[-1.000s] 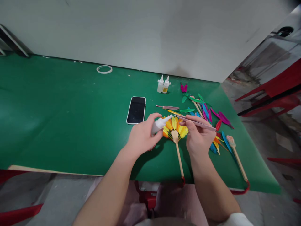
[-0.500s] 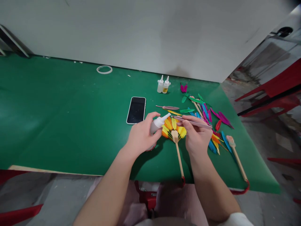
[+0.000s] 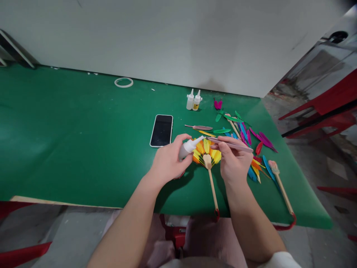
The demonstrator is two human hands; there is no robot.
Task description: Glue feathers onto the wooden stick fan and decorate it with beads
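Note:
My left hand (image 3: 170,158) is closed round a white glue bottle (image 3: 187,149), its nozzle tilted up to the right. In my right hand (image 3: 235,160) is a pair of pinkish tweezers (image 3: 234,145), held in a pinch with the tips pointing left. The nozzle tip meets or nearly meets the tweezer tips; anything small between them is too fine to make out. Just below lies a fan of yellow and orange feathers (image 3: 206,147) on a wooden stick (image 3: 212,186) with a red cord at its lower end. Part of the fan is hidden by both hands.
A phone (image 3: 161,130) lies left of the hands. Two small bottles (image 3: 194,101) stand near the wall. Loose coloured feathers (image 3: 245,134) spread to the right, beside another wooden stick (image 3: 283,190) with a red cord. A clear ring (image 3: 124,82) lies at the back of the green table (image 3: 83,149).
The glue bottle's nozzle has moved slightly right and down, closer to the tweezer tips. My right hand with the tweezers has shifted a little to the right.

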